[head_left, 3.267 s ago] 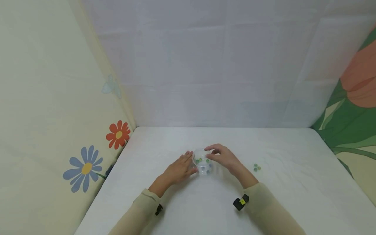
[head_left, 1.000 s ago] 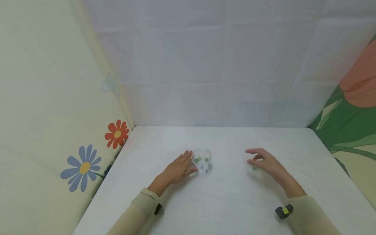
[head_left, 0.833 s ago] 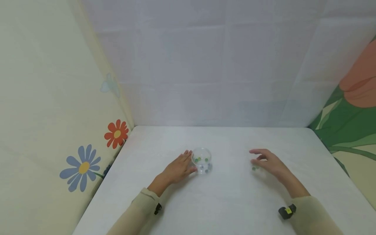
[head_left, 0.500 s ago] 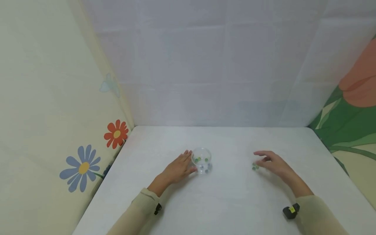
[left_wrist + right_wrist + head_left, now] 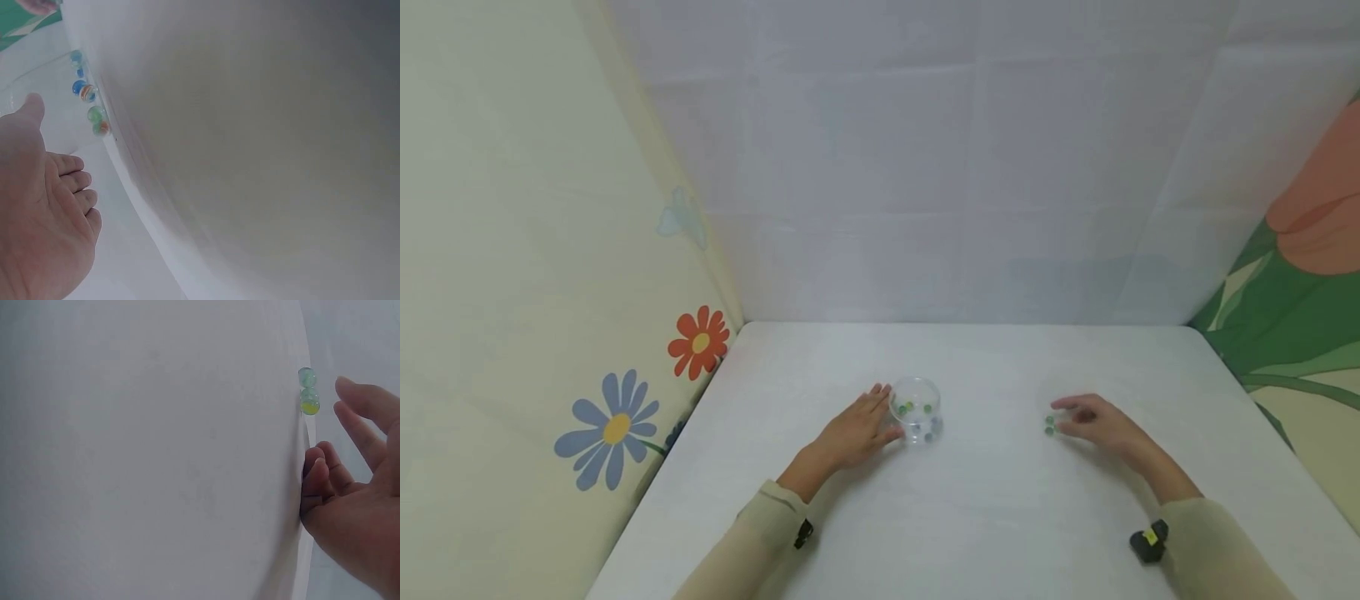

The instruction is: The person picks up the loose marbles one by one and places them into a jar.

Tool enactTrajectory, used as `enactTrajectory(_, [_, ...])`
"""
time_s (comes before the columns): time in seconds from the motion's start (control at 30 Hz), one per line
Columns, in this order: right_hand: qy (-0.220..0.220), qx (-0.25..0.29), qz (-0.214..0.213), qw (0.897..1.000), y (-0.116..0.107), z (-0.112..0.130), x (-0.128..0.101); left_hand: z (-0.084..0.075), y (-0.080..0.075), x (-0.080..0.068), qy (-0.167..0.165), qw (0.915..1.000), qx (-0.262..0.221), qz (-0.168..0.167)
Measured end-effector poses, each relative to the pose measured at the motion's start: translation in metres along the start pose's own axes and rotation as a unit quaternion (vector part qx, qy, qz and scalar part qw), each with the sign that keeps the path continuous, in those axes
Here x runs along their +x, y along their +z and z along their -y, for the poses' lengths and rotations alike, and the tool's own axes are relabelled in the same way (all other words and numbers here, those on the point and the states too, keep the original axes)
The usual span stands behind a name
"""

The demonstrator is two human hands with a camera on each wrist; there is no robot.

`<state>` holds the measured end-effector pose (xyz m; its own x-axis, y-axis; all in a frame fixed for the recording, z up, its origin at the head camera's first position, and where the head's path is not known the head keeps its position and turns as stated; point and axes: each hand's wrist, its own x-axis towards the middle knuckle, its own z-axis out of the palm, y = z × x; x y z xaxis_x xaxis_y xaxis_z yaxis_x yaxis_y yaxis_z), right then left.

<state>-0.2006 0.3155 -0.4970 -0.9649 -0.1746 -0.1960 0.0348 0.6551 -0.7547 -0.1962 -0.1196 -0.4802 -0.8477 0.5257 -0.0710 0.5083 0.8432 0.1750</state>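
Resting flat on the bench (image 5: 985,517), the left hand (image 5: 852,434) touches the glass bowl (image 5: 916,410); the right hand (image 5: 1093,419), fingers loosely spread, reaches two marbles (image 5: 1049,425).

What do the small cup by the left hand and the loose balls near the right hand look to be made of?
Cup: clear glass or hard plastic; its contents show through the wall. Balls: likely glass marbles, glossy and translucent with green and yellow cores.

A white table (image 5: 970,517) sits boxed in by cloth walls — a plain pale sheet (image 5: 925,167) behind, a flowered cream panel (image 5: 535,275) left, a green-and-orange print (image 5: 1300,275) right.
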Motion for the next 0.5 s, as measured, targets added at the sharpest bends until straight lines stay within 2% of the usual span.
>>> enactTrajectory(0.5, [-0.008, -0.048, 0.015, 0.999, 0.0003, -0.0116, 0.0099, -0.0003, 0.0002, 0.0013, -0.001, 1.0, 0.001, -0.001])
